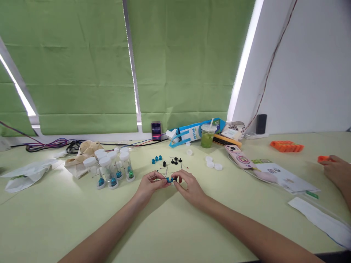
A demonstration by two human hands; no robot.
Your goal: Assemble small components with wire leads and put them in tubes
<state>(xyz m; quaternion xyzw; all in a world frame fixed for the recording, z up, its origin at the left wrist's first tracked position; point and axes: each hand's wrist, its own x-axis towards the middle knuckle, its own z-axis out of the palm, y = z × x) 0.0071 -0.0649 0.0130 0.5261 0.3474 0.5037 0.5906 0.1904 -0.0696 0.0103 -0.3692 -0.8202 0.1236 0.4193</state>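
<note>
Near the middle of the table my left hand (150, 185) pinches a small blue part (169, 180) between thumb and fingers. Facing it, my right hand (189, 187) closes its fingertips on a small black part (174, 179) that meets the blue one; whether they are joined I cannot tell. A thin metal wire rises by my left fingers. Just beyond both hands lie several blue pieces (157, 159), several black pieces (176, 161) and thin wire rods (166, 169).
Clear tubes with white caps (105, 162) stand left. White caps (210, 164) lie right, near a green drink cup (207, 137). Farther right are a pink phone (241, 157), papers (282, 175) and orange blocks (286, 146). Another person's hand (336, 170) holds an orange piece.
</note>
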